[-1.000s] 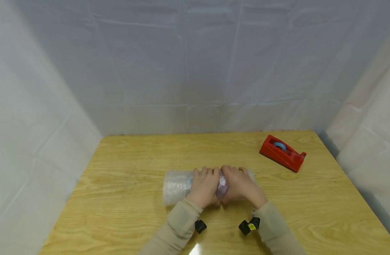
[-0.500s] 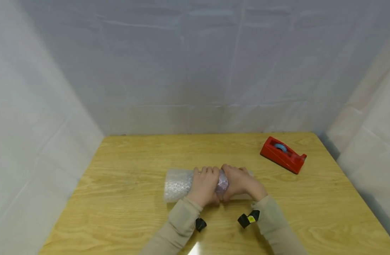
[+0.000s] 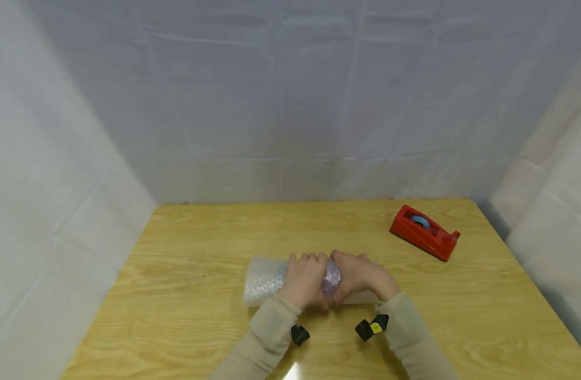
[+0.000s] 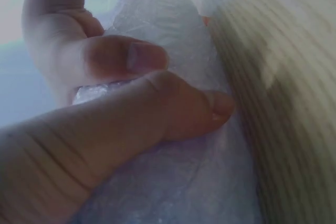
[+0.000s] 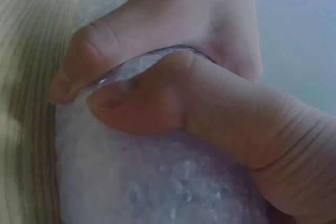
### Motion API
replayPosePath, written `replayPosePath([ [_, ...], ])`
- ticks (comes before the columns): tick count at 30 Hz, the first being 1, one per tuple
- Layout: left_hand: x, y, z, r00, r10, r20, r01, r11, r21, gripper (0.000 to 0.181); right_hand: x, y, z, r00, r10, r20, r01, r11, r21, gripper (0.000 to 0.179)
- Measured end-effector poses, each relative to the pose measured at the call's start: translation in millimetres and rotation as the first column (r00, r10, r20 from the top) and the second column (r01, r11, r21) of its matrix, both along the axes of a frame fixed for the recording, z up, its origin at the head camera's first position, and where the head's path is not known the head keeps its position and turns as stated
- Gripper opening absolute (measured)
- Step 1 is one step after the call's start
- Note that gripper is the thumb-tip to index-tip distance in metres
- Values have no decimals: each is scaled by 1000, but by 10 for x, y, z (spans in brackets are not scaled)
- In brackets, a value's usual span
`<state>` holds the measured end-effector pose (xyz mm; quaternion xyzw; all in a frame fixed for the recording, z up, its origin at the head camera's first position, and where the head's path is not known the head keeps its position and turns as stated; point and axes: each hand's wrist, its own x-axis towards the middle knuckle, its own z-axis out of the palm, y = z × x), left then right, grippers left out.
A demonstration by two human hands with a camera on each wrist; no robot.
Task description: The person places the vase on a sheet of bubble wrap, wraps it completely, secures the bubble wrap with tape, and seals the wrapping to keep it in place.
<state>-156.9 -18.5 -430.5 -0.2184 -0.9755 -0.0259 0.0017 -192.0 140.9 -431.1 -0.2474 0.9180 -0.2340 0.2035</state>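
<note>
On the yellow wood-grained tabletop [image 3: 190, 264] lies 1 crinkled, translucent bubble-wrap cylinder [image 3: 264, 282], lilac-tinted midway; the left hand [image 3: 304, 279] and right hand [image 3: 359, 277] grip it side by side, fingers curled over its top; farther right sits 1 glossy red, wedge-shaped tape dispenser [image 3: 424, 238].

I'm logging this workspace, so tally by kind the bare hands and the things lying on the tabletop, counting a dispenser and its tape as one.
Hands: 2 (left hand, right hand)
Bubble-wrap bundle: 1
Red tape dispenser, with blue tape: 1
Total: 4
</note>
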Motion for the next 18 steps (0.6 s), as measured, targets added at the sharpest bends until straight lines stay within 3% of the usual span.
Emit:
replayPosePath([
  [6,-48,12,48,998,5,56,-5,1000,-5,95,48,24,13,996,-26,-86,27,1000,5,81],
  [10,-70,14,56,996,7,85,-6,1000,-12,95,152,30,12,981,-64,-182,70,997,26,85],
  [14,-95,18,52,994,18,110,-17,1000,-8,98,251,-5,-11,950,-78,-303,109,990,90,99],
  [18,-119,17,77,990,33,135,-33,999,-4,103,352,-82,-29,905,-67,-421,146,977,158,107],
])
